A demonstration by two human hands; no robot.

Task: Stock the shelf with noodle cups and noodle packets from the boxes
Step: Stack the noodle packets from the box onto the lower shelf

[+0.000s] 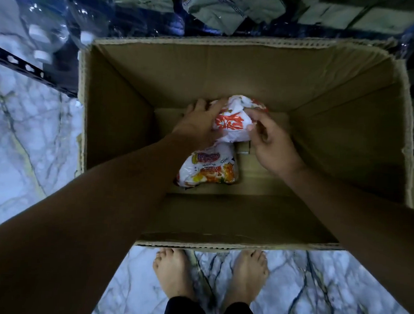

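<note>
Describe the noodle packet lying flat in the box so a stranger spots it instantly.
Start at the open cardboard box on the floor. Of two packets inside, take the flat packet nearer the feet. It lies label up; the far packet is crumpled between left hand and right hand.

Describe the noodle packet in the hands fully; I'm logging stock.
The noodle packet is a crumpled white plastic wrapper with orange-red print, deep in the cardboard box, its near edge overlapping a second packet. The left hand rests flat against its left side; the right hand pinches its right edge.
</note>
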